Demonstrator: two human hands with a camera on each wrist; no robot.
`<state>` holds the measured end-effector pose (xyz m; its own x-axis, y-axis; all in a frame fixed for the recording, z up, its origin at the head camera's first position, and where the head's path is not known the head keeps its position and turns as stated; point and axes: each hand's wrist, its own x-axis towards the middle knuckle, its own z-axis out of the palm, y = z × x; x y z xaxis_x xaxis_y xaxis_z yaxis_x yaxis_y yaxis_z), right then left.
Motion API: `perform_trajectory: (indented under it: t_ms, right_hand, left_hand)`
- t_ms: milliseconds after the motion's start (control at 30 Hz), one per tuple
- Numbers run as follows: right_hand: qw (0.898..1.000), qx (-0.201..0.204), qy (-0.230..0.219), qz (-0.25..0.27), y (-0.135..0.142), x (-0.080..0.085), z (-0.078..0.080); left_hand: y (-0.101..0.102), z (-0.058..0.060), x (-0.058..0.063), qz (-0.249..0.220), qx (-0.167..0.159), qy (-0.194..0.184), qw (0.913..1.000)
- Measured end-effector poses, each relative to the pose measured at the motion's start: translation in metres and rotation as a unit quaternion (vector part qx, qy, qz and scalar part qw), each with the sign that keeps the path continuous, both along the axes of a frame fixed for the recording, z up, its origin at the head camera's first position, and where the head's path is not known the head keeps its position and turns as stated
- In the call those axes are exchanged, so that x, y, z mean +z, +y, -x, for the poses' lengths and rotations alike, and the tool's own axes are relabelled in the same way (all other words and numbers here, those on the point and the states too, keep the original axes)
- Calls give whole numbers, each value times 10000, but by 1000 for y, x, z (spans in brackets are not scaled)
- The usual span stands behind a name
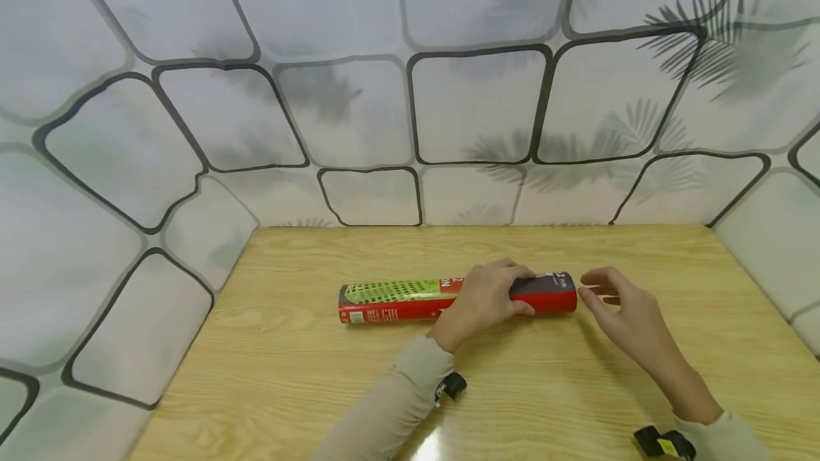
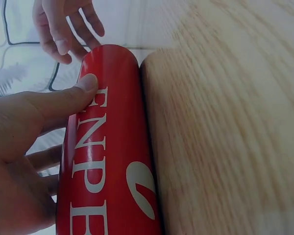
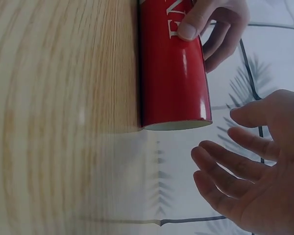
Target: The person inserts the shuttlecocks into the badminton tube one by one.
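Note:
A red shuttlecock tube point(image 1: 397, 302) with a green netted pattern and dark grey ends lies sideways on the wooden table. My left hand point(image 1: 485, 297) grips it right of its middle, thumb on the near side and fingers over the top. White letters on the red side of the tube point(image 2: 112, 132) show in the left wrist view. Just off the tube's right end, my right hand point(image 1: 631, 319) hovers with loosely bent fingers, holding nothing. In the right wrist view a small gap separates these fingers from the pale round end of the tube point(image 3: 176, 88).
The light wooden table point(image 1: 288, 375) stretches around the tube on all sides. Behind it and at both sides rises a pale wall covering point(image 1: 474, 105) with dark outlined shapes and leaf shadows. Both wrists wear small black cameras point(image 1: 453, 385).

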<state>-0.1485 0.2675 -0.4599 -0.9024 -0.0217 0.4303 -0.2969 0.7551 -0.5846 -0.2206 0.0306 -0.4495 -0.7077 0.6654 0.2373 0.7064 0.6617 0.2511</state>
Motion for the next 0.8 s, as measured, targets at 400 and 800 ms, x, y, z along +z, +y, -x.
perform_trajectory:
  t_ms: [400, 800]
  right_hand:
    - [9972, 62, 652, -368, -7, 5, 6]
    - [9965, -44, 772, -322, -3, 8, 10]
  left_hand:
    - [-1, -1, -1, 287, 82, -137, 9995]
    - [-21, -2, -7, 423, -66, -295, 9986]
